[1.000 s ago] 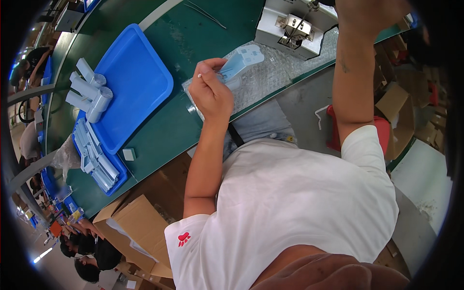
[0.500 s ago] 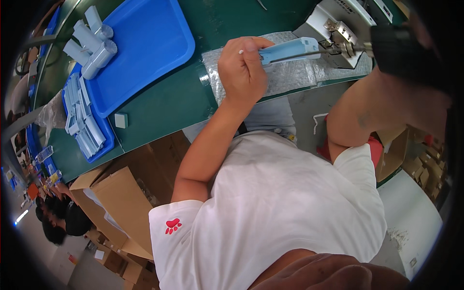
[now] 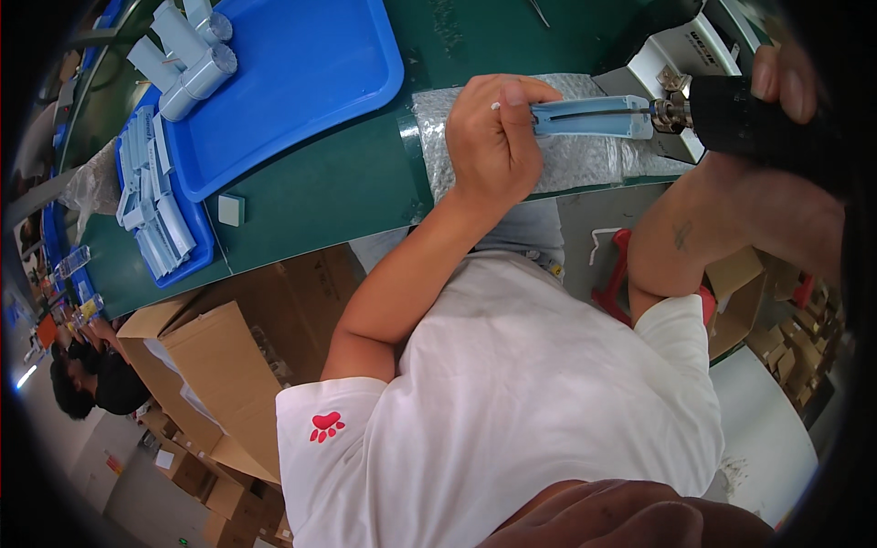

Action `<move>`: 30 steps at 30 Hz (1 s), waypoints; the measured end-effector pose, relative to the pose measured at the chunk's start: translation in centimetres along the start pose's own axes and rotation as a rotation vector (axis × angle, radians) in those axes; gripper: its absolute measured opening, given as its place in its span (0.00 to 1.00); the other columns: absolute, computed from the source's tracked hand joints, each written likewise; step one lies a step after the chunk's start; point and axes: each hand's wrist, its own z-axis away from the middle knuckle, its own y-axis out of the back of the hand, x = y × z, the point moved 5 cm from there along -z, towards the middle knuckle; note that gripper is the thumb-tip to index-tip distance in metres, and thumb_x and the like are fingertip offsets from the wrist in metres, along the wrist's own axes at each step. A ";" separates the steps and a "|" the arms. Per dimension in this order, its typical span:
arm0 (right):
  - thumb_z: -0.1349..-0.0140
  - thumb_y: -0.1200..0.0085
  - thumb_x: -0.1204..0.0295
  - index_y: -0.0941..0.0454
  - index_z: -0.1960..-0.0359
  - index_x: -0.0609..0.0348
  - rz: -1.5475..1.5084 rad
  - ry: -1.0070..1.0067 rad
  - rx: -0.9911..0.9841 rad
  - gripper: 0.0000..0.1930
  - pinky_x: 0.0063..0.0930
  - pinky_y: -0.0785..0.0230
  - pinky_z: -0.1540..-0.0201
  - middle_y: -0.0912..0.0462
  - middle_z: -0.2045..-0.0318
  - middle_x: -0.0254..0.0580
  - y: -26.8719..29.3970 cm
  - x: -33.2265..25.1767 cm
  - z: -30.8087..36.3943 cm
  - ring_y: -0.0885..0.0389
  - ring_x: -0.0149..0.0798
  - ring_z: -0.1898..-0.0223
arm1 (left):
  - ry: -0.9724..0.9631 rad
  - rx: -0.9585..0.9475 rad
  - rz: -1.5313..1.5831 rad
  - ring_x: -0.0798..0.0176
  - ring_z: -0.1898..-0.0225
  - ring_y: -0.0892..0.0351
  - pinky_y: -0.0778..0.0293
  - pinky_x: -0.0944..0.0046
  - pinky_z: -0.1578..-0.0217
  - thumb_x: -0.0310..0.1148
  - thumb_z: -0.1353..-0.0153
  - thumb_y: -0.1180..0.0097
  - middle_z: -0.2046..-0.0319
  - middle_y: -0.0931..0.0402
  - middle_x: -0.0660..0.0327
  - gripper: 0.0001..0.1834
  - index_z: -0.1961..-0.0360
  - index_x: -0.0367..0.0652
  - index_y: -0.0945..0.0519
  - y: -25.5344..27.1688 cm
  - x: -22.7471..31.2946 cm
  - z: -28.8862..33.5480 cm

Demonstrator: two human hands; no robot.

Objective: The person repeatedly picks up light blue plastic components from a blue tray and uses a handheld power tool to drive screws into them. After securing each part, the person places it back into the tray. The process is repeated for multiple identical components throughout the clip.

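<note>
In my left hand is one end of a long light blue plastic part, a hollow shell, pinched between thumb and fingers. It is held over a sheet of bubble wrap. My right hand grips a black power screwdriver at the right. Its long thin bit lies along the inside of the blue part and points toward my left hand. Whether the bit's tip touches a screw is hidden near my fingers. A small white speck shows by my left forefinger.
A blue tray stands at the left, several light blue tubular parts at its edge. A smaller blue tray holds narrow blue pieces. A small pale block sits nearby. Behind the screwdriver is a white box-shaped device; cardboard boxes stand below.
The screwdriver has come into clearer view, its metal collar now close to the end of the blue part. The blue part now shows its hollow inside. The whole view has shifted slightly.
</note>
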 end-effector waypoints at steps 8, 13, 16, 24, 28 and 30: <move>0.39 0.54 0.34 0.26 0.59 0.58 0.023 0.010 -0.001 0.35 0.29 0.33 0.73 0.24 0.71 0.45 0.3 0.2 0.5 0.28 0.36 0.78 | 0.016 0.000 0.017 0.65 0.68 0.18 0.25 0.67 0.65 0.42 0.17 0.68 0.68 0.14 0.57 0.31 0.69 0.36 0.15 -0.2 -0.1 0.0; 0.40 0.55 0.32 0.27 0.58 0.59 0.036 0.014 -0.005 0.37 0.30 0.33 0.73 0.25 0.71 0.45 0.5 0.2 0.6 0.28 0.36 0.78 | 0.027 0.028 0.022 0.62 0.70 0.21 0.27 0.64 0.66 0.39 0.19 0.66 0.71 0.16 0.59 0.29 0.71 0.38 0.16 -0.3 -0.2 0.0; 0.41 0.55 0.30 0.27 0.58 0.59 0.045 0.022 -0.010 0.38 0.30 0.33 0.73 0.25 0.71 0.46 0.6 0.2 0.7 0.28 0.36 0.78 | 0.045 0.096 0.056 0.56 0.74 0.27 0.30 0.58 0.68 0.34 0.21 0.62 0.79 0.22 0.62 0.27 0.75 0.42 0.16 -0.5 -0.2 -0.1; 0.43 0.57 0.27 0.27 0.57 0.59 0.065 0.061 -0.043 0.41 0.31 0.34 0.73 0.25 0.71 0.47 0.6 -0.3 1.0 0.29 0.37 0.78 | 0.053 0.005 0.017 0.64 0.68 0.18 0.24 0.66 0.64 0.40 0.18 0.67 0.68 0.14 0.57 0.31 0.70 0.36 0.16 -0.3 -0.2 0.0; 0.43 0.57 0.26 0.27 0.56 0.59 0.076 0.087 -0.057 0.42 0.31 0.34 0.73 0.25 0.71 0.47 0.5 -0.5 1.0 0.29 0.37 0.78 | 0.043 0.001 0.017 0.63 0.67 0.18 0.24 0.65 0.63 0.40 0.18 0.67 0.68 0.14 0.56 0.31 0.70 0.36 0.15 -0.3 -0.2 -0.1; 0.44 0.58 0.25 0.27 0.56 0.59 0.080 0.100 -0.066 0.43 0.31 0.34 0.73 0.25 0.71 0.48 0.4 -0.6 1.0 0.29 0.38 0.78 | 0.058 -0.009 0.011 0.62 0.66 0.18 0.24 0.64 0.62 0.39 0.18 0.67 0.68 0.14 0.56 0.31 0.70 0.36 0.15 -0.2 -0.1 -0.1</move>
